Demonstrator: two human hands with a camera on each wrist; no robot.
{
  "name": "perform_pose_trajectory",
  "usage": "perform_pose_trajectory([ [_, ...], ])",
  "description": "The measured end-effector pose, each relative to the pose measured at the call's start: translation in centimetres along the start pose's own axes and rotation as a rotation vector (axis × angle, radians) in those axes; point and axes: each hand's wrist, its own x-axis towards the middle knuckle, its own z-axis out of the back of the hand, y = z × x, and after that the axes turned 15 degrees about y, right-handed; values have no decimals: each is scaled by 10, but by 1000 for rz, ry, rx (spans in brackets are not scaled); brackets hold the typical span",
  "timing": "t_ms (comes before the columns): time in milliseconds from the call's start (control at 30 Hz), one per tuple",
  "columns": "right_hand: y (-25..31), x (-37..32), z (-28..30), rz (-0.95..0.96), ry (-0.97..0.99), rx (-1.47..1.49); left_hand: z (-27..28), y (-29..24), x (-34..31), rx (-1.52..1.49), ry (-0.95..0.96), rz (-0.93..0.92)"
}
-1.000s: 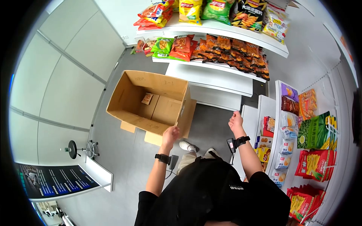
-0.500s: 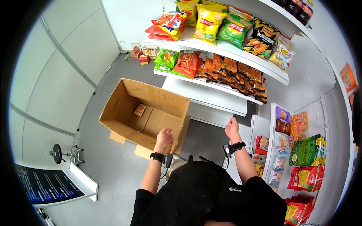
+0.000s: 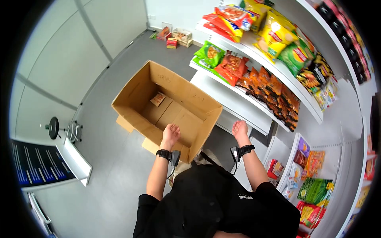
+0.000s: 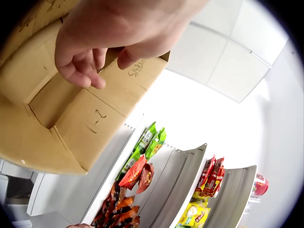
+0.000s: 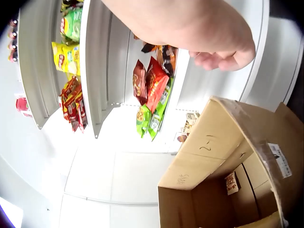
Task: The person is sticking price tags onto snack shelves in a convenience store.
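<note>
From my station I have a large brown cardboard box [image 3: 180, 89] standing on the grey floor [image 3: 107, 166] in front of the person, its top uncovered and a handwritten "2-1" on its far inner wall. Everything else I place from that box. A small pale packet with reddish-brown print [image 3: 158, 98] lies flat on its bottom, toward the left end; the lettering is probably too small in my view to read. Brown cardboard flaps [image 3: 125, 124] stick out low along the near side.

The left hand [image 3: 171, 134] hangs above the near part of the box's opening, fingers loosely bent, thumb apart from them. The right hand [image 3: 240, 128] is in the air just beyond the right end of the box, its fingers loosely bent and close together, thumb side up. Each wrist wears a black strap with a small camera.

Beyond the box and to its right rises a white tiered shelf [image 3: 234, 97]. On one tier I see glossy green snack bags [image 3: 212, 53], then red snack bags [image 3: 234, 65], then a long row of orange-and-black snack bags [image 3: 274, 89]. The tier above carries a plump yellow chip bag [image 3: 278, 35] among others. Well to the left of the box stands a round black stool [image 3: 54, 127].
</note>
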Motion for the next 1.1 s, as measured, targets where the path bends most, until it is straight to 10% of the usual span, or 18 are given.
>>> perform_pose_trajectory([
  [333,-6,84,-149,-58,110,-373,23,-42,23,-191,-118,-117],
  [600,-53,163,-253,352,358,-826,30,-64,71,-243,-297,-195],
  [1100,-98,177,-278,410,298,-1727,132,-53,225,-179,-568,-80],
])
